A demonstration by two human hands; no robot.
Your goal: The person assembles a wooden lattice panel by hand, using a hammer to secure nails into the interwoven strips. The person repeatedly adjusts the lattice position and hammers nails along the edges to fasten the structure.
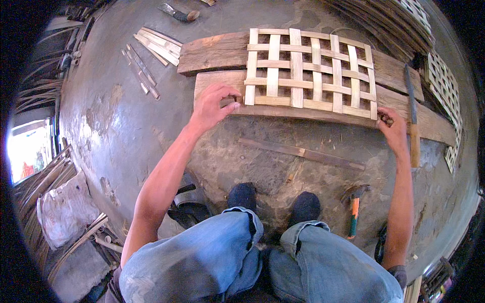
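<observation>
A woven panel of pale bamboo strips point(316, 66) in an open lattice lies on two thick wooden planks point(214, 83). At its near left corner is my left hand point(214, 105), thumb and forefinger curved with a gap between them. My right hand point(393, 129) is by the near right corner, its thumb and forefinger apart and the other fingers curled in. Both hands are close to the panel's edge; whether the fingertips touch it is hard to make out. A long knife with a wooden handle point(414, 139) lies across the planks, just right of my right hand.
A flat bamboo strip point(303, 151) lies on the floor before the planks. Near my right foot is a claw hammer point(354, 212). Split strips point(159, 45), narrow sticks point(140, 73) and a curved blade point(179, 13) are far left. More woven panels point(444, 86) are stacked at right.
</observation>
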